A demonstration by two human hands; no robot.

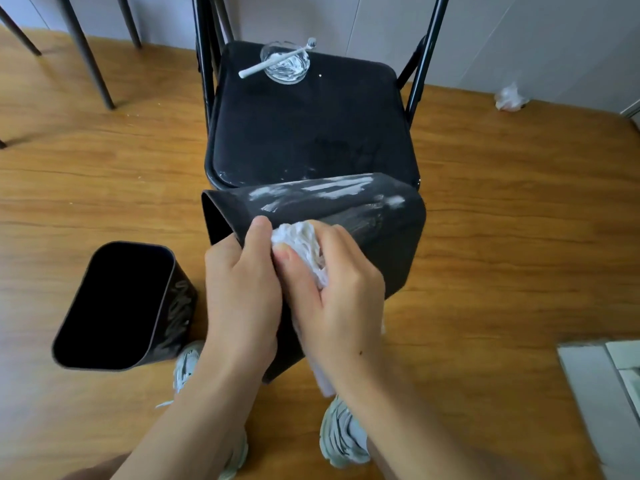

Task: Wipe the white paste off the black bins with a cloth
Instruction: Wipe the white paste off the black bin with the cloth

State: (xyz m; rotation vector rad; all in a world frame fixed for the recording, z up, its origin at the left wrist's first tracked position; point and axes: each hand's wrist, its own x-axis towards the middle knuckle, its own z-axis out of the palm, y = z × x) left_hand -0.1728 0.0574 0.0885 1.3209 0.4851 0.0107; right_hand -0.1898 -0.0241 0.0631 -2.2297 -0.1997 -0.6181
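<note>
A black bin [388,230] lies tipped on its side in front of me, its far end against the chair seat. White paste streaks run along its upper face. My left hand [242,289] grips the bin's rim, thumb on the outer wall. My right hand [339,296] holds a bunched white cloth [304,247] and presses it against the bin's side. A second black bin [166,320] stands on the floor to the left, tilted, with white smears on its right wall.
A black folding chair [304,133] stands straight ahead; on its seat sit a glass dish of white paste [285,65] and a white toothbrush [266,64]. My shoes [343,434] are below. Crumpled paper [510,98] lies at far right on the wooden floor.
</note>
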